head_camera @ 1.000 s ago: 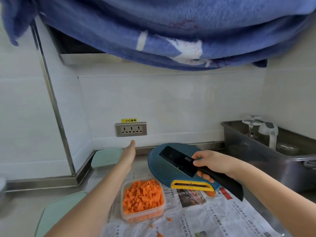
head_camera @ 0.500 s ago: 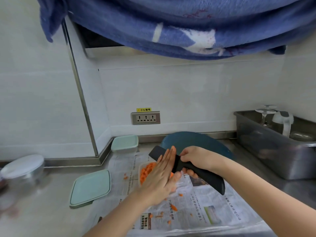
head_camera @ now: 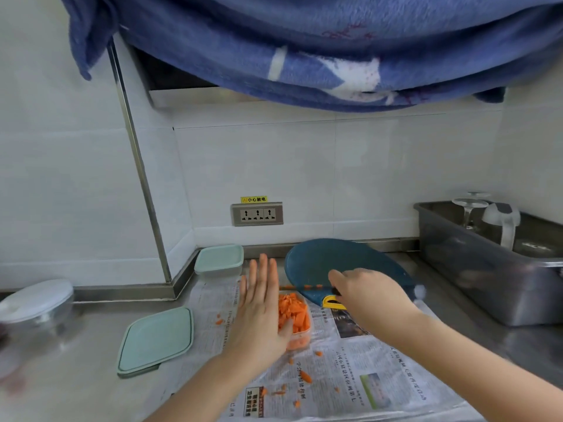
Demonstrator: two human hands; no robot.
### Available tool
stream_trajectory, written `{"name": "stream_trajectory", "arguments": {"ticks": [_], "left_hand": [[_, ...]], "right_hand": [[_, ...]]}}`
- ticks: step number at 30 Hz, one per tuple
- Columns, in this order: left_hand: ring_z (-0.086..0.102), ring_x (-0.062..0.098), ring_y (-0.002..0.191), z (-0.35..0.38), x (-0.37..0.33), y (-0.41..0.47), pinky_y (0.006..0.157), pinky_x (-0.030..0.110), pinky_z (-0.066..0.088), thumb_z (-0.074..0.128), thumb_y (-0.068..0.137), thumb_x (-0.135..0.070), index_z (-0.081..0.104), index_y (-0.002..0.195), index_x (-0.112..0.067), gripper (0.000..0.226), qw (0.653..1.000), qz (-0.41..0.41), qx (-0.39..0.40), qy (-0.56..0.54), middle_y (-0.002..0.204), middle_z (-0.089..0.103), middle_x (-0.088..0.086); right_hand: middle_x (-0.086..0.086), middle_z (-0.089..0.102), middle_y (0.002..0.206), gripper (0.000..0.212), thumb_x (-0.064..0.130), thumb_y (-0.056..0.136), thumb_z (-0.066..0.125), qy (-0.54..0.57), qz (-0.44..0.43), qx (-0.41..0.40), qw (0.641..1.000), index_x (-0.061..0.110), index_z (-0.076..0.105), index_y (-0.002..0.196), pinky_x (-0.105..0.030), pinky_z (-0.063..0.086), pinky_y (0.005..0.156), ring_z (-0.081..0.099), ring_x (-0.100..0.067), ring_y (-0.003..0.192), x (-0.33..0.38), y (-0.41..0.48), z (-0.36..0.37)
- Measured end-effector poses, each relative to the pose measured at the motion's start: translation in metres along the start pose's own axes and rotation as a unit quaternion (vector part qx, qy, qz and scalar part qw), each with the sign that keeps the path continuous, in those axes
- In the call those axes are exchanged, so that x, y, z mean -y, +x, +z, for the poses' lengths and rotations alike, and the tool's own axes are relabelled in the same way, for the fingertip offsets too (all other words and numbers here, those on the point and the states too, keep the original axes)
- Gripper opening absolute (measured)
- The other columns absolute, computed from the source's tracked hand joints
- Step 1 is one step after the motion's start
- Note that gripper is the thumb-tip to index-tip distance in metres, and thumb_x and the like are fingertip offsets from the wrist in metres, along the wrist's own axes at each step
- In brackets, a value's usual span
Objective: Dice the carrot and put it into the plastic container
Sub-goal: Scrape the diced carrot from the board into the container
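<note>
here the left hand (head_camera: 259, 306) stands on edge with its fingers straight and close together, palm turned to the right. it is just beside the left wall of the plastic container (head_camera: 300, 338) and covers part of it; whether it touches the rim i cannot tell. the container sits on the newspaper (head_camera: 380, 376) and is heaped with diced carrot (head_camera: 294, 313). the right hand (head_camera: 368, 296) is curled round the handle of the knife (head_camera: 304, 287). the dark blade shows edge-on as a thin line above the container's far end, with a few orange bits clinging along it. behind the blade lies the blue cutting board (head_camera: 329, 260), its yellow handle (head_camera: 333, 303) peeking out below the right hand. loose carrot bits (head_camera: 306, 376) lie scattered on the paper nearer the camera. a pale green lid (head_camera: 155, 339) rests on the steel counter (head_camera: 76, 376) left of the paper, and a closed green box (head_camera: 219, 258) stands by the back wall — down and left of a socket strip (head_camera: 257, 214). a metal tub (head_camera: 487, 284) sits at the right, and a blue towel (head_camera: 304, 41) hangs across the top.
</note>
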State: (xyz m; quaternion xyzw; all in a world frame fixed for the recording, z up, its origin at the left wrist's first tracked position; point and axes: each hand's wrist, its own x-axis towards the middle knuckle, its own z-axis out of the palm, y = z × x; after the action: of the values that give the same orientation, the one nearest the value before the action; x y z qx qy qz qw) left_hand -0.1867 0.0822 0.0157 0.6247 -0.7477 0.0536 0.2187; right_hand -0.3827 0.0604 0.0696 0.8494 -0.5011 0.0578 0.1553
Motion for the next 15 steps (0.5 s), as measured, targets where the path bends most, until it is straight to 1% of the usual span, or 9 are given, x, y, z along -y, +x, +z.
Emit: {"name": "stream_trajectory", "arguments": {"ticks": [2,3,4,5,6,8,9,12,15], "left_hand": [[-0.049,0.008,0.127,-0.002,-0.013,-0.004,0.101,0.026,-0.034,0.047,0.096,-0.041,-0.043,0.133,-0.023,0.099,0.999,0.048,-0.005,-0.002,0.136,-0.055,-0.009],[-0.049,0.007,0.126,-0.002,-0.019,-0.005,0.1,0.024,-0.036,0.048,0.095,-0.04,-0.041,0.135,-0.025,0.099,0.997,0.074,-0.002,-0.002,0.136,-0.054,-0.011],[-0.049,0.005,0.126,-0.002,-0.023,-0.005,0.098,0.022,-0.037,0.05,0.094,-0.04,-0.038,0.137,-0.027,0.098,0.995,0.097,0.004,-0.001,0.137,-0.052,-0.012],[-0.048,0.005,0.127,-0.001,-0.027,-0.006,0.098,0.02,-0.037,0.051,0.093,-0.039,-0.033,0.139,-0.03,0.096,0.994,0.113,0.01,-0.005,0.139,-0.049,-0.013],[-0.046,0.004,0.129,0.002,-0.029,-0.004,0.099,0.02,-0.035,0.053,0.093,-0.038,-0.028,0.141,-0.032,0.095,0.992,0.123,0.015,-0.011,0.141,-0.047,-0.014],[-0.043,0.007,0.131,0.006,-0.029,0.002,0.103,0.021,-0.03,0.057,0.09,-0.038,-0.017,0.145,-0.034,0.092,0.991,0.133,0.028,-0.015,0.144,-0.043,-0.013],[-0.042,0.009,0.132,0.009,-0.027,0.005,0.105,0.022,-0.028,0.06,0.089,-0.038,-0.011,0.147,-0.034,0.092,0.99,0.136,0.032,-0.013,0.146,-0.04,-0.013],[-0.039,0.011,0.135,0.015,-0.018,0.012,0.107,0.024,-0.025,0.064,0.086,-0.041,-0.004,0.15,-0.034,0.093,0.99,0.139,0.033,-0.002,0.15,-0.033,-0.013],[-0.039,0.007,0.134,0.022,-0.01,0.011,0.103,0.02,-0.03,0.061,0.086,-0.046,-0.005,0.15,-0.037,0.092,0.991,0.131,0.03,0.022,0.15,-0.032,-0.016]], "right_hand": [[-0.002,0.048,0.076,0.033,0.006,0.08,0.067,-0.045,-0.021,-0.035,0.998,0.011,0.048,0.107,-0.023,0.022,0.047,0.038,-0.016,0.065,0.007,0.001,0.006],[-0.003,0.052,0.068,0.043,0.009,0.063,0.082,-0.061,-0.037,-0.065,0.995,0.009,0.055,0.095,-0.023,0.022,0.047,0.035,-0.015,0.059,0.008,0.002,0.011],[-0.002,0.051,0.056,0.052,0.011,0.039,0.092,-0.072,-0.05,-0.094,0.992,0.01,0.058,0.079,-0.023,0.021,0.044,0.029,-0.014,0.051,0.009,0.001,0.013],[0.0,0.047,0.046,0.058,0.009,0.02,0.092,-0.072,-0.058,-0.12,0.988,0.011,0.059,0.067,-0.023,0.02,0.04,0.025,-0.013,0.044,0.009,0.0,0.014],[0.001,0.045,0.042,0.06,0.007,0.012,0.091,-0.065,-0.07,-0.149,0.984,0.01,0.061,0.065,-0.022,0.022,0.037,0.027,-0.014,0.039,0.008,0.001,0.019],[0.0,0.048,0.044,0.061,0.005,0.015,0.09,-0.069,-0.092,-0.173,0.978,0.005,0.069,0.073,-0.02,0.034,0.037,0.042,-0.015,0.037,0.009,0.0,0.023],[0.0,0.05,0.047,0.057,0.005,0.021,0.089,-0.078,-0.106,-0.188,0.973,0.006,0.07,0.074,-0.02,0.037,0.039,0.046,-0.015,0.04,0.011,-0.001,0.02],[0.001,0.052,0.051,0.042,0.005,0.036,0.088,-0.075,-0.128,-0.23,0.962,0.009,0.067,0.072,-0.021,0.038,0.043,0.046,-0.014,0.043,0.011,-0.004,0.02],[0.001,0.05,0.052,0.045,0.004,0.038,0.089,-0.046,-0.14,-0.224,0.963,0.01,0.063,0.074,-0.021,0.036,0.044,0.042,-0.013,0.045,0.006,-0.009,0.024]]}}
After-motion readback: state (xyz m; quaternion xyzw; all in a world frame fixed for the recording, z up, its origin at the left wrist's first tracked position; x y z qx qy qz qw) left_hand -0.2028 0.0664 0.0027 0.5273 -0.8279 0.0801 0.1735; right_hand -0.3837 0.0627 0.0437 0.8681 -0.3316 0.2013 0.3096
